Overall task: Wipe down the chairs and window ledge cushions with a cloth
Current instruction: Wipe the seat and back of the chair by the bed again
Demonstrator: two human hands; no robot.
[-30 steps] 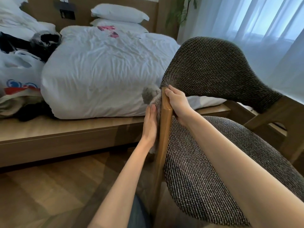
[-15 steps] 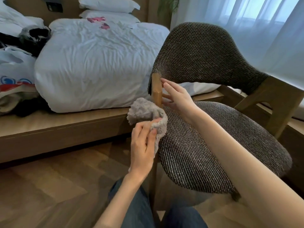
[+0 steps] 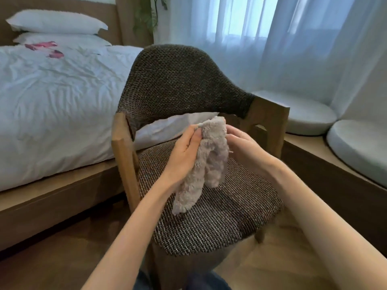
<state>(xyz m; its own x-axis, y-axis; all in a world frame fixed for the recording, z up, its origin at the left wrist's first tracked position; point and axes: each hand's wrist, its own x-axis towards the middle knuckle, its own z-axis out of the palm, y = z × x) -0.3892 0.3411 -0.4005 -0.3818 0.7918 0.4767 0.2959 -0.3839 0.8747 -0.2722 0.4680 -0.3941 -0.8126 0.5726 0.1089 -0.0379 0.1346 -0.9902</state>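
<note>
Fingers of left hand and right hand pinching cloth, raised over chair seat

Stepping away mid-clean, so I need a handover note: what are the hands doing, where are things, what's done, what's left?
Hands: the left hand pinches the top edge of the grey cloth; the right hand holds its other side.
The cloth hangs over the seat of the chair.
Done: one wooden chair post, wiped a second ago.
Left: the rest of the chair, as far as shown, then the two round cushions on the window ledge.
</note>
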